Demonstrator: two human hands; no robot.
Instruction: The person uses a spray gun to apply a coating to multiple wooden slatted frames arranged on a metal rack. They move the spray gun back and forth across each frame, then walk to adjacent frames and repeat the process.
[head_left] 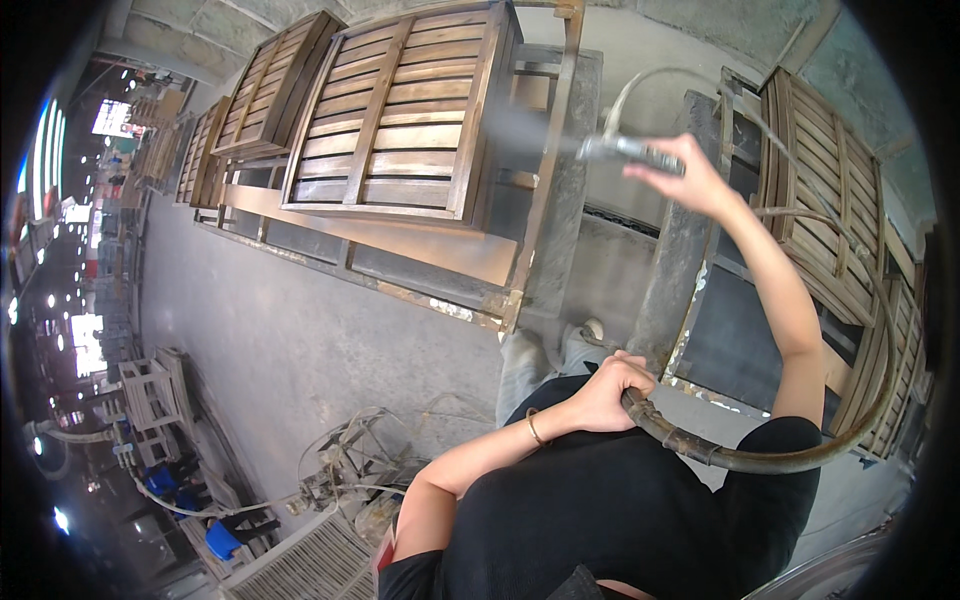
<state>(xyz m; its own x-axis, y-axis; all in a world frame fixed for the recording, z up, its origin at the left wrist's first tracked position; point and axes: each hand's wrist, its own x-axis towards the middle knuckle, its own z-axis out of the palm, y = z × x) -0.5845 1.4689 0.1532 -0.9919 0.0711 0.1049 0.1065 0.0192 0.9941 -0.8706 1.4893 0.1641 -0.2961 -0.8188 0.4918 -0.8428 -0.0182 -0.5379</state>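
My right hand is raised and shut on a metal spray gun, whose nozzle points left at a slatted wooden panel. A faint mist hangs between nozzle and panel. The panel leans on a rusty metal rack. My left hand grips a thick dirty hose low in front of my body. That hose curves right and up along the picture's right side toward the gun.
More slatted wooden panels stand at the upper left and on the right. Grey concrete floor spreads to the left. A wire frame with hoses, a slatted panel and pale wooden chairs sit lower left.
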